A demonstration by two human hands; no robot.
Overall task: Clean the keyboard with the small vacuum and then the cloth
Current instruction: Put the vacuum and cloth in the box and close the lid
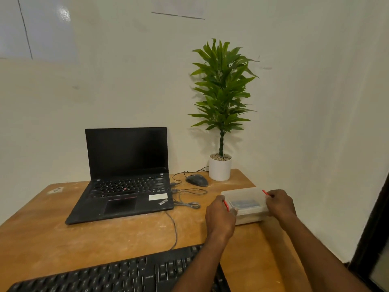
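Black keyboard (117,272) lies nearest, full-size and wired, across the near edge of the wooden desk (42,228), below both forearms and well short of the fingers. Its keys look dark and matt; any dust on them is too fine to make out.

Both hands are on a translucent plastic box (245,204) with red clips. The left hand (220,216) curls its fingers against the box's near-left end, where a red clip (226,205) shows just beside the fingertips. The right hand (280,204) curls its fingers at the far-right end, right by the other red clip (265,192). Whether either clip is pinched or only touched I cannot tell for certain; the fingers are bent, not spread.

My reading is that this is the opening step: unlatching the box to reach the cleaning tools. Something bluish shows through the lid, but I cannot say whether it is the vacuum or the cloth. Next, both clips must be flipped up together and the lid lifted straight, with the base held steady so it does not slide.

Left of the left-hand fingers, grey cables (187,204) coil beside an open black ThinkPad laptop (126,175), screen dark. Beyond the fingers sit a dark mouse (196,180) and a potted plant (221,106) in a white pot.
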